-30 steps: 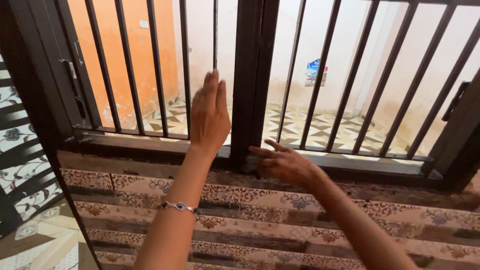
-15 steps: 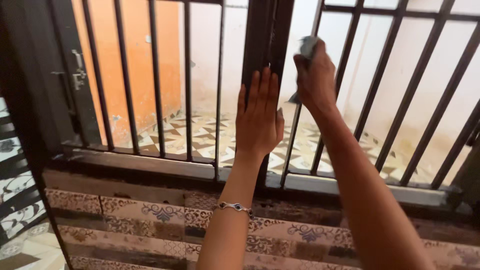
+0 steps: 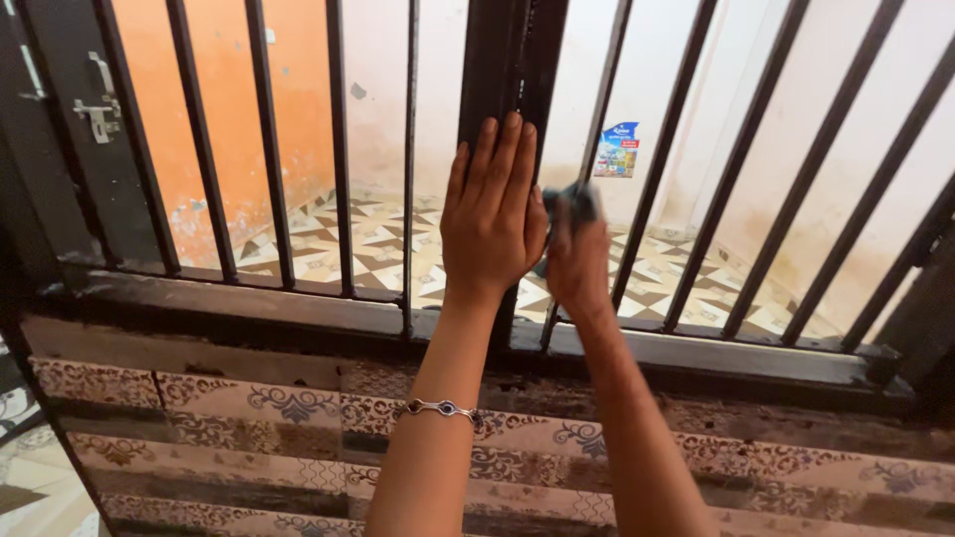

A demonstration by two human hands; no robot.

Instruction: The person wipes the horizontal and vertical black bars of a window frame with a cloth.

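My left hand (image 3: 492, 214) lies flat, fingers together, against the thick dark centre post (image 3: 507, 60) of a metal window grille. A beaded bracelet (image 3: 438, 409) circles that wrist. Just right of it, my right hand (image 3: 577, 261) is closed around a dark grey cloth (image 3: 572, 204) and presses it on the thin bar (image 3: 597, 129) beside the post. Most of the cloth is hidden inside the fist.
Dark vertical bars (image 3: 741, 149) run across the whole opening above a dirty sill (image 3: 696, 350). Patterned tiles (image 3: 249, 408) cover the wall below. A latch (image 3: 99, 109) sits on the frame at upper left. Beyond lies a tiled floor and an orange wall (image 3: 239, 99).
My right hand with the cloth rose from the sill up the bar, then slid back down to mid height. My left hand shifted from a left bar onto the centre post.
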